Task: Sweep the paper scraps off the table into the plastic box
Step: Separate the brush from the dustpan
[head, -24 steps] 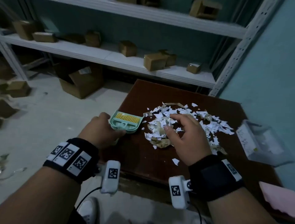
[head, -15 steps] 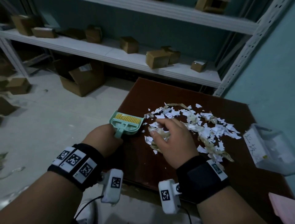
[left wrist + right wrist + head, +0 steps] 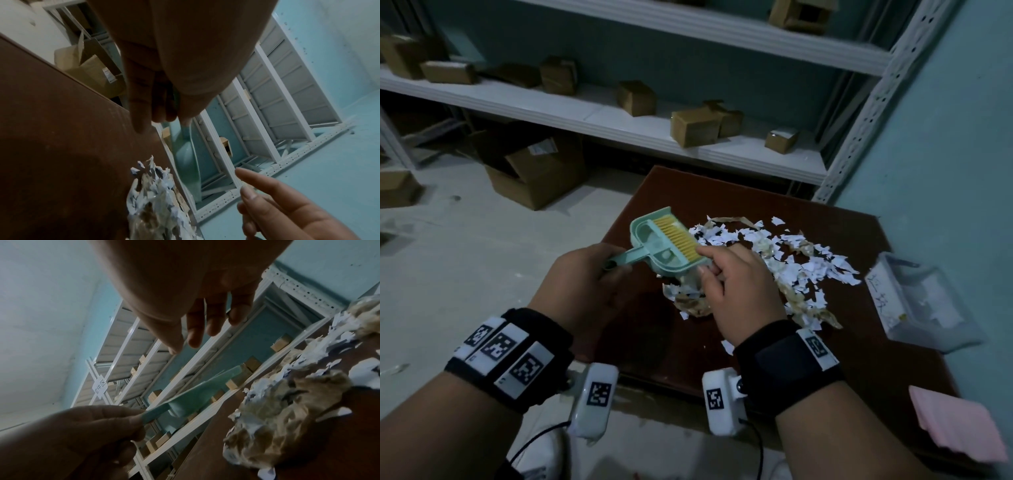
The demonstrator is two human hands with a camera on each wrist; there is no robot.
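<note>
gripping dustpan, left hand raised.

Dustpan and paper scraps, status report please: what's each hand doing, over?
Left hand grips green dustpan handle, raised off table. Right hand open, fingers reaching the brush nested inside. Paper scraps unswept; plastic box waiting right. Nothing blocking.

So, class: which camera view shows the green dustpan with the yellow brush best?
The head view: the whole dustpan shows from above, brush bristles nested inside, its handle gripped by the left hand. The right wrist view shows only its underside and handle; the left wrist view shows an edge-on sliver. The brush appears in neither.
</note>
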